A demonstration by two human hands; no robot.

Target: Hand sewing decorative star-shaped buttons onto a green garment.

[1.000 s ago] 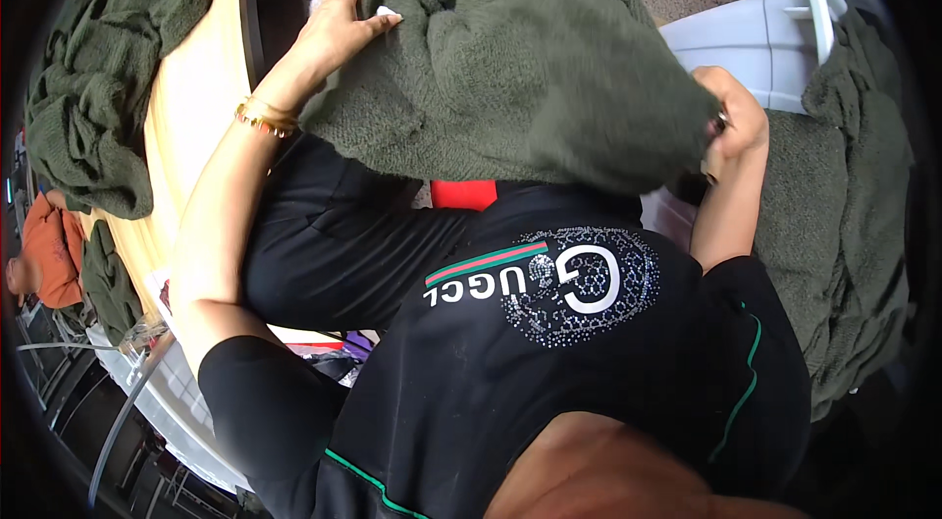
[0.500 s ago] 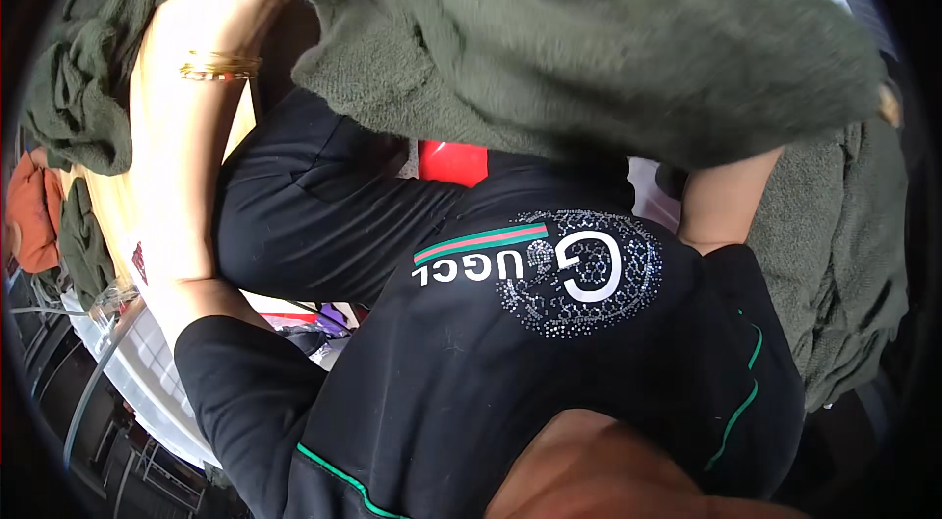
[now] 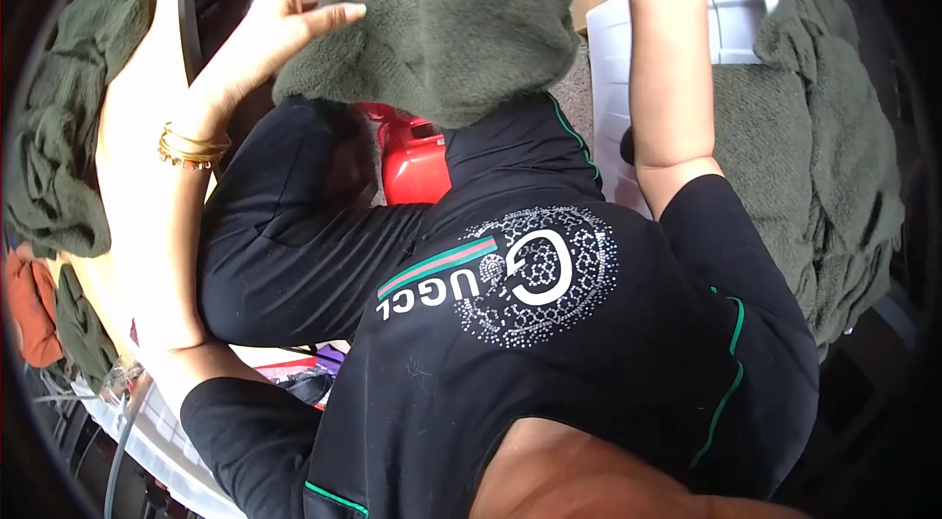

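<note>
A dark green knitted cloth (image 3: 446, 24), its pile fuzzy, lies over my lap and runs up past the top edge of the view. At its left side is my left hand (image 3: 294, 24), thumb and fingers apart with nothing between them. The fingertips come right up to the cloth; whether they touch it I cannot tell. Gold bangles circle that wrist. My right forearm (image 3: 672, 68) reaches away to the right of the cloth, and the hand itself is cut off by the top edge.
More green knitted pieces (image 3: 805, 156) hang over a white plastic crate (image 3: 613, 77) on the right. A pale wooden tabletop (image 3: 137, 117) at left bears another green heap (image 3: 64, 117). An orange cloth (image 3: 32, 308) lies farther left. Something red and plastic (image 3: 417, 166) stands between my legs.
The green cloth, spread wide to the right before, now lies narrower at top centre. My right arm has come out from under it and stretches forward. My left hand has come down into view, fingers apart.
</note>
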